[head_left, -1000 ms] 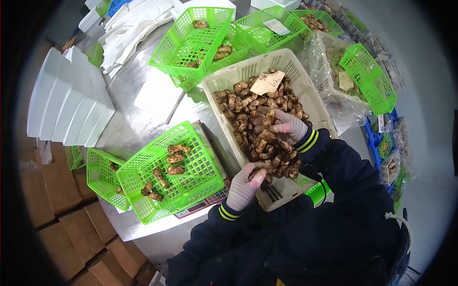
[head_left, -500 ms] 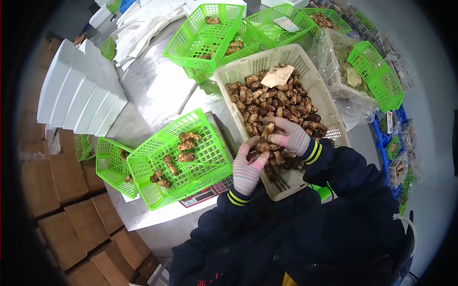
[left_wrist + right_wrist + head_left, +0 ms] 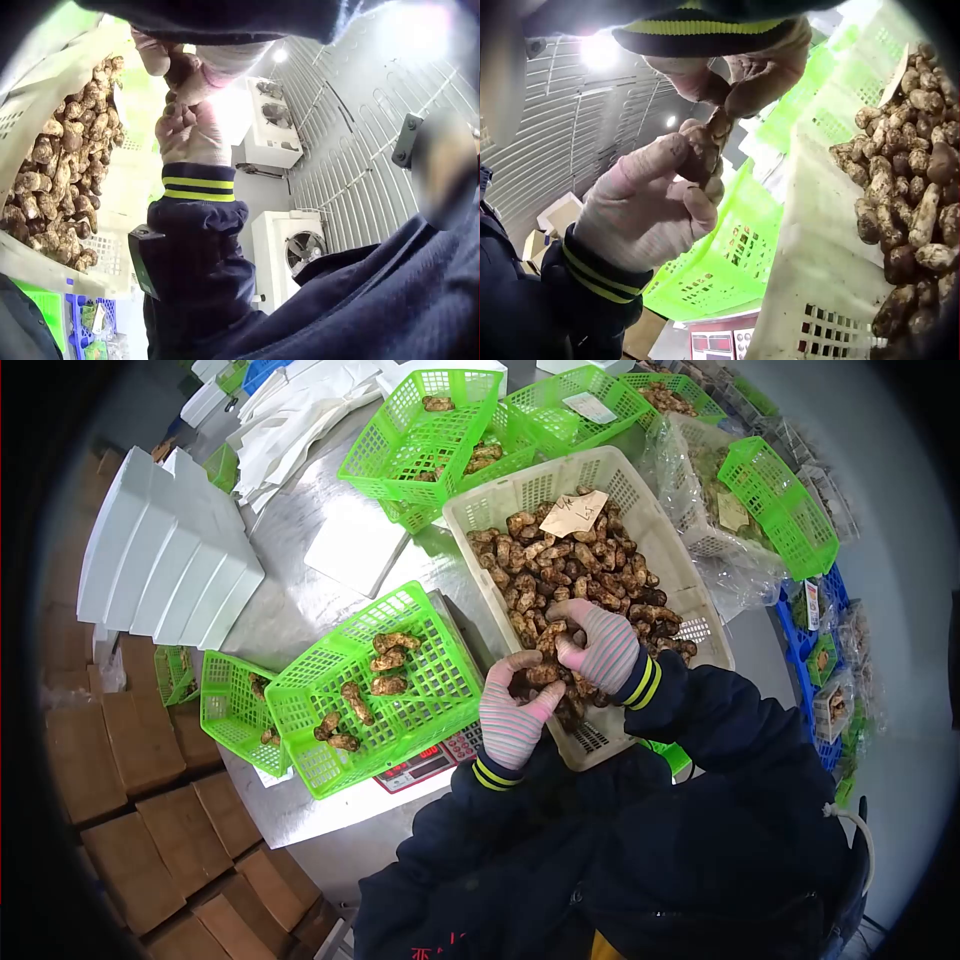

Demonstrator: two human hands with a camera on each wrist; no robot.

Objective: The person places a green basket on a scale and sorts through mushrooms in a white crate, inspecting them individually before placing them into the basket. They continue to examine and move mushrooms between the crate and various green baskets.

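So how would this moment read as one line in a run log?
left hand: grips mushroom | right hand: pinches same mushroom | over white crate | green basket on scale

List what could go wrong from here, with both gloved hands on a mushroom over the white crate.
1. The left hand and right hand share one mushroom in a fingertip grip; it might slip or snap.
2. The green basket sits tilted on the scale, overhanging it; a tossed mushroom could tip it.
3. The white crate juts past the table edge; leaning on it may shift it.
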